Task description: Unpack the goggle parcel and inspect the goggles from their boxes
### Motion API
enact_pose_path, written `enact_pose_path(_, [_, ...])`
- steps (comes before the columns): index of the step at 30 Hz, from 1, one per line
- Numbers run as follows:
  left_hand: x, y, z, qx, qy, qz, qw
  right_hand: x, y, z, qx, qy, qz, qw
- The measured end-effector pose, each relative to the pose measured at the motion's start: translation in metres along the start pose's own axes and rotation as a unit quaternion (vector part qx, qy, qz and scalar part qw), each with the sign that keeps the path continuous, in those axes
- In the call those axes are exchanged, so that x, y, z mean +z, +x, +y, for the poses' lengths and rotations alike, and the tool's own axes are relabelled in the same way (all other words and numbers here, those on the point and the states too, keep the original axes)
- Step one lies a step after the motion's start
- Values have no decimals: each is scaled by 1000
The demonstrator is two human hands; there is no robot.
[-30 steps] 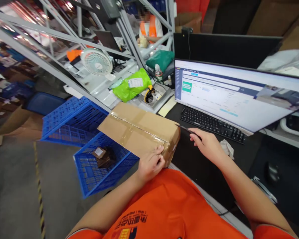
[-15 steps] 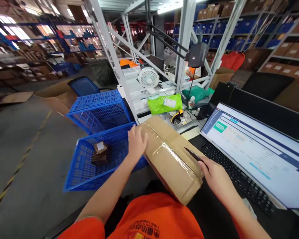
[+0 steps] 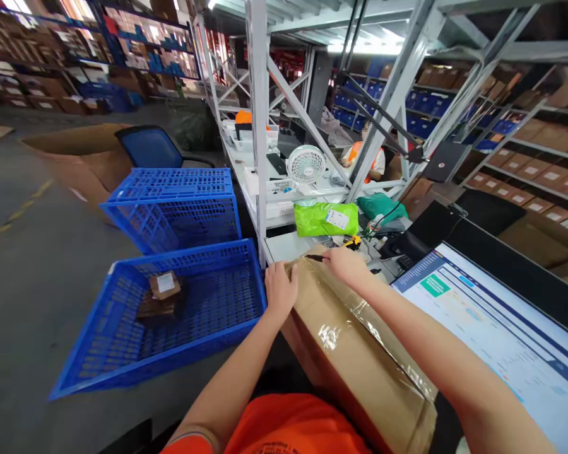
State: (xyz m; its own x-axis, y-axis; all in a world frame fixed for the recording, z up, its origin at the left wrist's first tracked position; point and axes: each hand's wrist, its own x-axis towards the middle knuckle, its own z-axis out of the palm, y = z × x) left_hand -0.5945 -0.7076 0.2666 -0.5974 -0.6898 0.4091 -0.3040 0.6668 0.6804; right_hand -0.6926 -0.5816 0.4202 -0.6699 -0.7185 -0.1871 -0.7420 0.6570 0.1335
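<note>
A long brown cardboard box with clear tape along its top seam lies in front of me, tilted away to the upper left. My left hand grips the box's far left corner, fingers over the edge. My right hand is closed on a slim black pointed tool, like a knife or pen. The tool's tip rests at the far end of the taped seam, close to my left fingers. Most of its handle is hidden inside my hand.
To the left stand a blue crate with small parcels and a second blue crate behind. A green parcel and a fan sit beyond the box. A monitor is at right; a person sits farther back.
My right hand has moved with the black tool from the box's right side to the far end of its seam. My view has turned, and the box appears nearer.
</note>
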Motion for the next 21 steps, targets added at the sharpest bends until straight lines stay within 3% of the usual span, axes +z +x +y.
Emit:
enact_pose_path(4, [1,0,-3,-2,-39,14,999,-14,25,-19,-32,-38,-22,999])
enact_pose_path(9, [-2,-1,-3,-15,-40,6,999,-28,12,-15,-37,-63,-56,996])
enact_pose_path(12, [-4,-1,-1,-23,-22,-8,999,-27,-10,0,-27,-63,-81,994])
enact_pose_path(17, [-9,1,7,-5,34,-27,999,-8,-65,30,-3,-59,-114,992])
enact_pose_path(19, [-11,3,13,39,57,-27,997,-1,-89,40,14,-47,-102,994])
enact_pose_path(21, [-14,6,19,124,56,-59,989,3,-112,48,24,-28,-98,994])
